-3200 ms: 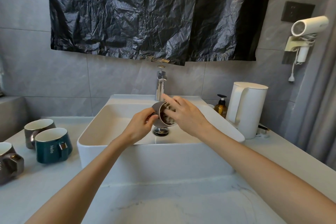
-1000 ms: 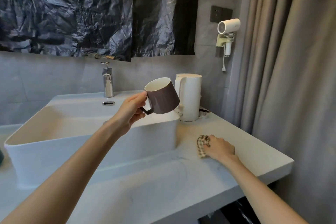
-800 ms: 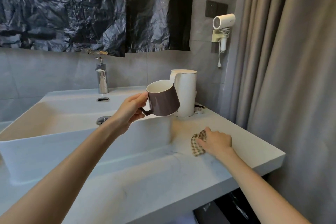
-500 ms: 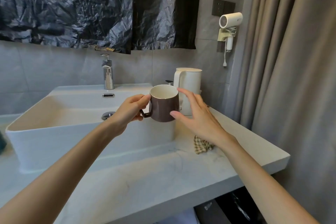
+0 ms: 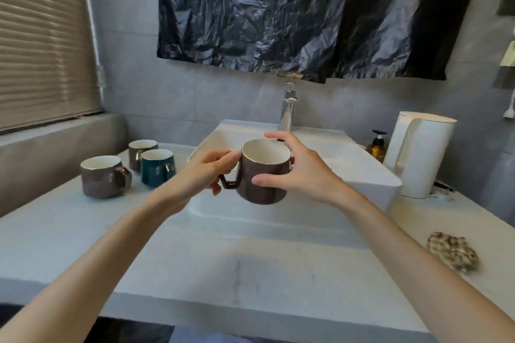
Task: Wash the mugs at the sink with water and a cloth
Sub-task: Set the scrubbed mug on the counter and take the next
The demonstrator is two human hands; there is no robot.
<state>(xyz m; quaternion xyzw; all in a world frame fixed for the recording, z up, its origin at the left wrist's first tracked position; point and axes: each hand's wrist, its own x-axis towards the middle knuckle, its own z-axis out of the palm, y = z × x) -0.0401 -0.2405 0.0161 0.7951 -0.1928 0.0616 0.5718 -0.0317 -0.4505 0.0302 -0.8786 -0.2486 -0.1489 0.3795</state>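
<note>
I hold a brown mug point(image 5: 263, 175) with a white inside upright over the front of the white sink point(image 5: 348, 159). My left hand point(image 5: 204, 172) grips its angular handle, and my right hand point(image 5: 299, 168) wraps its right side. The checked cloth point(image 5: 452, 253) lies crumpled on the counter at the right, apart from both hands. Three more mugs stand left of the sink: a grey-brown one point(image 5: 104, 177), a teal one point(image 5: 157, 168) and another grey one point(image 5: 142, 152) behind it. The chrome tap point(image 5: 288, 108) shows no running water.
A white kettle point(image 5: 420, 153) and an amber soap pump bottle point(image 5: 376, 146) stand right of the sink. Black plastic sheet point(image 5: 292, 14) hangs on the wall above. Window blinds point(image 5: 41, 36) and a ledge are at the left. The counter's front edge point(image 5: 250, 317) is near me.
The cloth left the mug and was set down on the right counter. My right hand came back and closed on the mug's side. My view has swung left towards the other mugs.
</note>
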